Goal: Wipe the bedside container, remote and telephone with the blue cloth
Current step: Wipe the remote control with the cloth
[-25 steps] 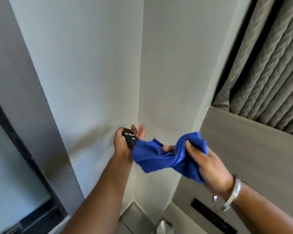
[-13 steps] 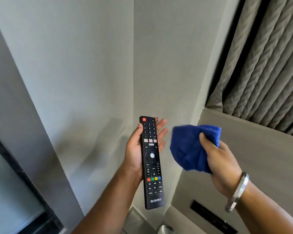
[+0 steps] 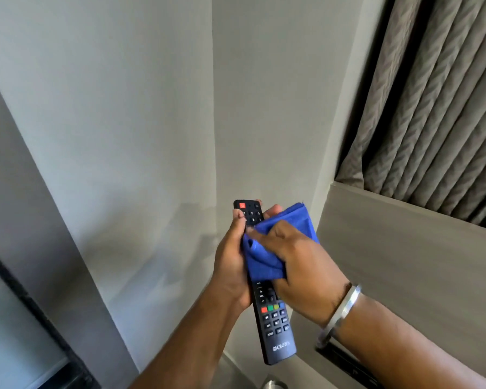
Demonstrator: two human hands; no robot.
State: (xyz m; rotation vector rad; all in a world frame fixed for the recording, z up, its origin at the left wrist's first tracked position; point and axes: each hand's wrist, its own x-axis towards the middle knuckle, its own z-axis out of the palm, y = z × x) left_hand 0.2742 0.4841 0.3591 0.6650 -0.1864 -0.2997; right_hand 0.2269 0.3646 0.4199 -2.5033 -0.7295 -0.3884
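A long black remote [image 3: 275,324] with coloured buttons is held upright, buttons facing me, in my left hand [image 3: 230,265], which grips its left side and back. My right hand [image 3: 298,262] holds the bunched blue cloth [image 3: 267,256] and presses it onto the middle of the remote's face, covering the central keys. The remote's top with the red power button and its lower half stay visible. The bedside container is barely seen as a shiny metal rim [image 3: 272,384] at the bottom edge. No telephone is in view.
A grey wall corner [image 3: 213,136] rises straight ahead. A wood-grain panel [image 3: 404,262] stands at the right with a dark slot [image 3: 345,360] low on it, and grey pleated curtains [image 3: 438,108] hang above. A dark frame [image 3: 26,318] runs along the lower left.
My right hand has moved left and brought the blue cloth from beside the remote onto its face. A second ago the remote was turned end-on; now it is held upright.
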